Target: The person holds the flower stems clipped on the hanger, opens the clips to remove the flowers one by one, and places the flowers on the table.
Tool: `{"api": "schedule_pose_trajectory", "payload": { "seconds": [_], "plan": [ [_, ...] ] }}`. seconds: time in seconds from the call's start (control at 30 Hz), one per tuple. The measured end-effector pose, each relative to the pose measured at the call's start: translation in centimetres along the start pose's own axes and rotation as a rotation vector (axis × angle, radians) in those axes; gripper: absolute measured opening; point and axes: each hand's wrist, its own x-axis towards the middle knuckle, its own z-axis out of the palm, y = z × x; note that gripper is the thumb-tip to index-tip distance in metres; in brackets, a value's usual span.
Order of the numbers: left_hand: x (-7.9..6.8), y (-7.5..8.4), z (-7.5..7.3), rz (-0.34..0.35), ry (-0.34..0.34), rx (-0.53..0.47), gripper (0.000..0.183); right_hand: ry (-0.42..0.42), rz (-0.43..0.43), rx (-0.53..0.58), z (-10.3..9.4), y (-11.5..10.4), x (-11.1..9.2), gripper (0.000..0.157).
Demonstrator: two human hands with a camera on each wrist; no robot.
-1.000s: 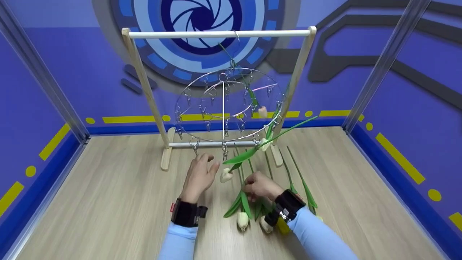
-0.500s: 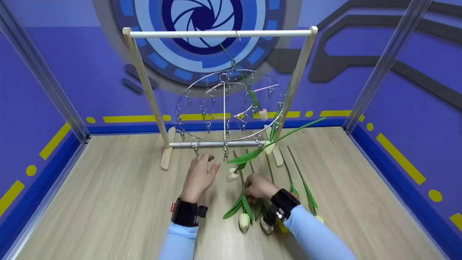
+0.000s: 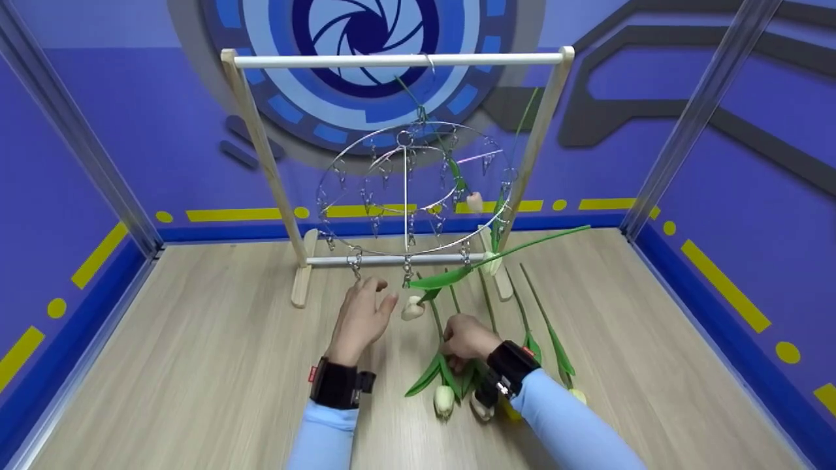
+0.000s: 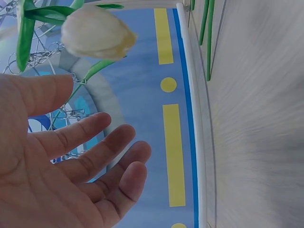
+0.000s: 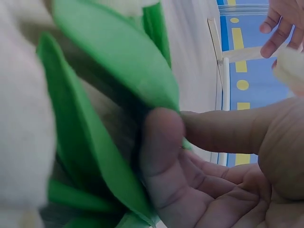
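My right hand [image 3: 470, 339] is low over the table and pinches a white artificial tulip [image 3: 444, 400] between thumb and forefinger, by its stem near the green leaves [image 5: 114, 57]. The left hand [image 3: 362, 320] holds nothing; its fingers are loosely bent below the clips of a round metal clip hanger [image 3: 406, 196]. From the hanger's front edge a white tulip [image 3: 413, 308] hangs sideways, close to the left thumb but apart from it. Another white tulip [image 3: 491, 262] and a pale pink one [image 3: 475, 202] hang farther right and back.
The hanger hooks over a wooden rack's white top bar [image 3: 326, 62]. More tulips lie on the table, including a white bloom [image 3: 482, 408] and a yellow one [image 3: 513, 410] partly under the right arm, and a pale one [image 3: 578, 395] at right. Blue printed walls [image 3: 731, 261] enclose the table.
The sideways hanging tulip has swayed and its stem end has dropped. My right hand has shifted slightly rightward, with the pinched tulip moving a little. The left hand has stayed put.
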Motion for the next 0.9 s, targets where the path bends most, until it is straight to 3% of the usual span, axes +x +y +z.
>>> {"api": "schedule_pose_trajectory", "payload": {
  "seconds": [0.27,0.5,0.9],
  "plan": [
    [0.2,0.0,0.0,-0.003,-0.013,-0.002,0.034,0.006,0.034,0.000,0.0,-0.3,0.0,0.020],
    [0.1,0.0,0.0,0.009,-0.003,-0.009,0.033,0.005,0.031,-0.040,-0.3,-0.3,0.1,0.003],
    [-0.1,0.5,-0.5,-0.003,-0.011,0.015,0.035,-0.049,-0.040,0.152,-1.8,0.4,-1.6,0.006]
  ]
}}
